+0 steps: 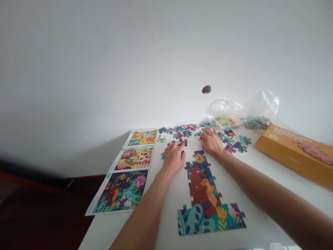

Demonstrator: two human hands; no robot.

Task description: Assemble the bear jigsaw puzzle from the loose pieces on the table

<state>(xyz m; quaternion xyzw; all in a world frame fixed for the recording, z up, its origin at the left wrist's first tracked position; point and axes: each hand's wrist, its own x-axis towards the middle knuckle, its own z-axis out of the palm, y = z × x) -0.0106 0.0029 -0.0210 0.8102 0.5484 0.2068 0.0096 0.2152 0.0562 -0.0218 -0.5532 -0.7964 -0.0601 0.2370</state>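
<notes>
Puzzle pieces (179, 141): thin card by judgement; light, stiff, flat; best taken by the edges between fingertips. Lying loose on the table (260, 194), above the assembled section (205, 198).
Left hand (173, 159): palm down, fingers curled onto the pieces; whether one is grasped cannot be told.
Right hand (211, 140): palm down, fingers spread on the pieces, not clenched; no grasp seen.
Also present: picture sheet (121, 173); plastic bags (261, 109); orange box (295, 152).

Left hand (173, 159) on loose jigsaw pieces (178, 133), right hand (211, 140) spread flat beside them. Part-built bear puzzle (201, 194) lies nearer the person (bottom edge looks joined), picture sheet (121, 189) to its left.
</notes>
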